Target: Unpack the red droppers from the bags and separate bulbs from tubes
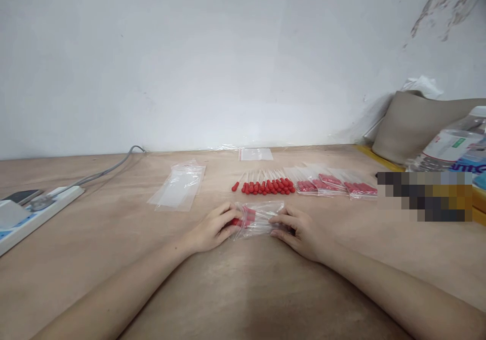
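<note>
In front of me lies a transparent plastic bag [261, 218] with several red-bulbed droppers in it. Its left end, by the red bulbs, is gripped by my left hand [216, 227], whose fingers are closed on the plastic. My right hand [301, 231] pinches the opposite end, near the thin pale stems. Just beyond the bag, a row of loose droppers [269, 186] lies with red bulbs toward me and stems toward the wall. To their right, several filled bags of droppers [326, 184] overlap one another.
Flat plastic bags [177, 185] lie at left, and another bag [255, 154] rests by the wall. A power strip [45, 208] with a grey cable [110, 168] and a phone [23, 197] occupy the left side. A plastic bottle [448, 145] stands tilted at right. A blurred patch hides part of the right.
</note>
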A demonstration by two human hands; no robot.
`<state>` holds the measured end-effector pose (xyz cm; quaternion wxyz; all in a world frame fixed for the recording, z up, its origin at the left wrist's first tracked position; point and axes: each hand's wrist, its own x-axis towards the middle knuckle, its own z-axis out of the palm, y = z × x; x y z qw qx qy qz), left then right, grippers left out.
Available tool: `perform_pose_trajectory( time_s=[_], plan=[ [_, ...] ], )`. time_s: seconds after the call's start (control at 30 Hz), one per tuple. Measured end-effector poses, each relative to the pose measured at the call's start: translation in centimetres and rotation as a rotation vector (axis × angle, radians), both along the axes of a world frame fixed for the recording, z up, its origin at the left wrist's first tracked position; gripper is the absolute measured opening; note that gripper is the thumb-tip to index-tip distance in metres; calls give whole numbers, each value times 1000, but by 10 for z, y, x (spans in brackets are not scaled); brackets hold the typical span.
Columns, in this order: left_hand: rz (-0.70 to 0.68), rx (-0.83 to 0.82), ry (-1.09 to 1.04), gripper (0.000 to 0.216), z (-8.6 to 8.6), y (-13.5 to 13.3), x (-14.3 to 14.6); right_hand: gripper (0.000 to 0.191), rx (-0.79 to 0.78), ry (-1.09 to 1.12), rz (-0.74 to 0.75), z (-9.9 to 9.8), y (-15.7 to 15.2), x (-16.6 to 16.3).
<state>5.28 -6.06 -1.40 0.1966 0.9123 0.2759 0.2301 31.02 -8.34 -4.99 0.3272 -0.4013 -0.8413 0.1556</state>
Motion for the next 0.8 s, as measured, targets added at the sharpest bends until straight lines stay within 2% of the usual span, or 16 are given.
perform_pose_trajectory(
  time_s=[0.1, 0.2, 0.3, 0.37, 0.5, 0.53, 0.6, 0.7, 0.8],
  plan=[
    [23, -31, -35, 19, -3, 8, -12, 21, -9, 2, -5, 0, 0, 0],
    [71, -162, -109, 18, 1, 20, -32, 22, -22, -10, 1, 1, 0, 0],
    [122, -369, -113, 21, 17, 33, -59, 21, -24, -18, 3, 1, 0, 1],
    [187, -414, -114, 25, 31, 40, -78, 21, -21, -18, 2, 2, 0, 1],
    [618, -227, -493, 32, 47, 52, -98, 21, -16, -26, 4, 3, 0, 0],
    [712, -196, -568, 34, 46, 56, -97, 21, -15, -28, 6, 3, 0, 0],
    [816, -162, -603, 36, 39, 64, -86, 21, -11, -30, 11, 3, 0, 1],
    [823, -49, -511, 32, 17, 79, -58, 21, -9, -22, 10, 2, 1, 0],
    [835, -50, -454, 28, -7, 91, -27, 21, -7, -13, 10, 1, 1, 0]
  ],
)
